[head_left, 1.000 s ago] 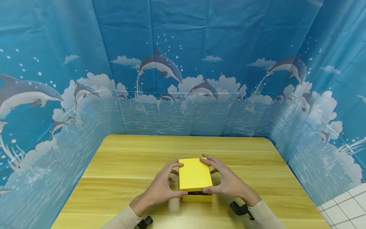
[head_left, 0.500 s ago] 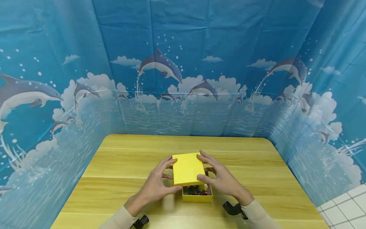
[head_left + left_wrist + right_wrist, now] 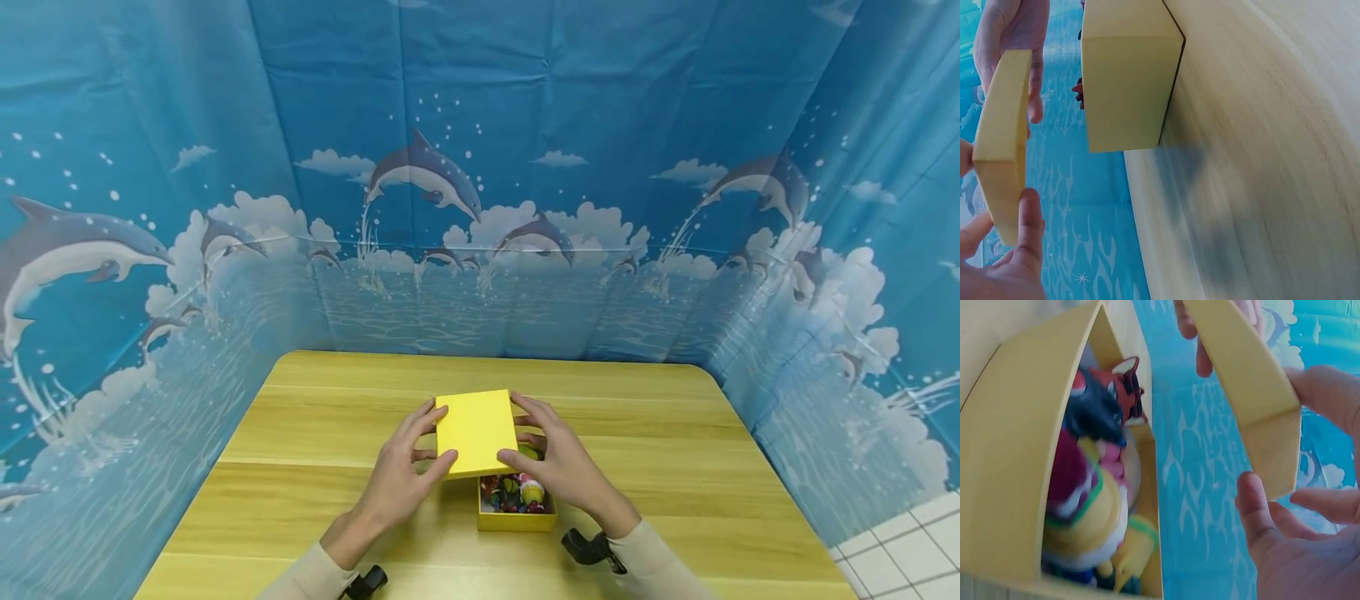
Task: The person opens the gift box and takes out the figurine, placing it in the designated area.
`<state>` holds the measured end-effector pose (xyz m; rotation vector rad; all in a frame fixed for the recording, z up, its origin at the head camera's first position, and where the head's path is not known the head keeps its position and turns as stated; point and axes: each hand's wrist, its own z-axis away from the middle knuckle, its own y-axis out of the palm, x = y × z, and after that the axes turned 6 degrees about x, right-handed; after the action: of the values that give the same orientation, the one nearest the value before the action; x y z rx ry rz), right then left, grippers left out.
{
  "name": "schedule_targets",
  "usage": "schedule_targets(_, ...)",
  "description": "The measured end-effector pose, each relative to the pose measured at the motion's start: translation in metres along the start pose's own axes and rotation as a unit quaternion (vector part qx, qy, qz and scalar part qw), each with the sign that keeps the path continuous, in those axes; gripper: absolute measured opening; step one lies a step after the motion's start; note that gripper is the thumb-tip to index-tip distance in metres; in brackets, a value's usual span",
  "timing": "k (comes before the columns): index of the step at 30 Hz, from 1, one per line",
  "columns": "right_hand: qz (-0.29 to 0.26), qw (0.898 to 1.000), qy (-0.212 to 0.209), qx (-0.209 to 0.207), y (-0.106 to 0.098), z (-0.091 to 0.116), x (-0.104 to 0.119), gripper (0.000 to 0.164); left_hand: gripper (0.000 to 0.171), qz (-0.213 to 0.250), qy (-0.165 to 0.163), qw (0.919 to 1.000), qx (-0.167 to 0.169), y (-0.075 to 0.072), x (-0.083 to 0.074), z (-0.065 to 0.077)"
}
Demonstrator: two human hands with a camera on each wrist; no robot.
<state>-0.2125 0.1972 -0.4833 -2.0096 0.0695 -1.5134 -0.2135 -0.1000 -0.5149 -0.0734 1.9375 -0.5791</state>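
A yellow box lid (image 3: 477, 433) is raised between both hands, off the yellow box (image 3: 517, 522) on the table. My left hand (image 3: 393, 471) grips its left side, thumb near the front corner and fingers along the far part. On the opposite side my right hand (image 3: 564, 467) pinches the edge, thumb at the front right corner. Inside the uncovered part of the box lie several colourful toy figures (image 3: 1100, 506), among them a red fox-like head (image 3: 1122, 394) and a dark blue snouted one. The lid overlaps the box's back left part in the head view.
The wooden table (image 3: 315, 417) spreads around the box. Blue dolphin-printed curtains (image 3: 487, 308) stand behind it and along both sides. White floor tiles (image 3: 915, 537) show at the lower right. A black wrist device (image 3: 588, 547) sits under the right sleeve.
The lid has come off the box, moving up, left and away in both hands. The toy figures inside the box have come into view. The box has stayed in place.
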Motion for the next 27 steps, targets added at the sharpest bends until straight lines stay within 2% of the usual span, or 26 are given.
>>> schedule_targets(7, 0.000, 1.000, 0.016, -0.014, 0.014, -0.010, 0.007, 0.088, 0.075, -0.037, 0.027, 0.9977, -0.051, -0.005, 0.002, 0.001)
schedule_targets(17, -0.002, 0.999, 0.023, -0.025, 0.030, -0.020, 0.016, 0.077, 0.091, -0.042, 0.000, 0.9954, -0.086, -0.018, 0.005, 0.002)
schedule_targets(27, -0.012, 1.000, 0.019, 0.006, 0.042, -0.031, 0.024, 0.077, 0.096, -0.071, 0.011, 0.9903, -0.119, -0.030, 0.012, 0.003)
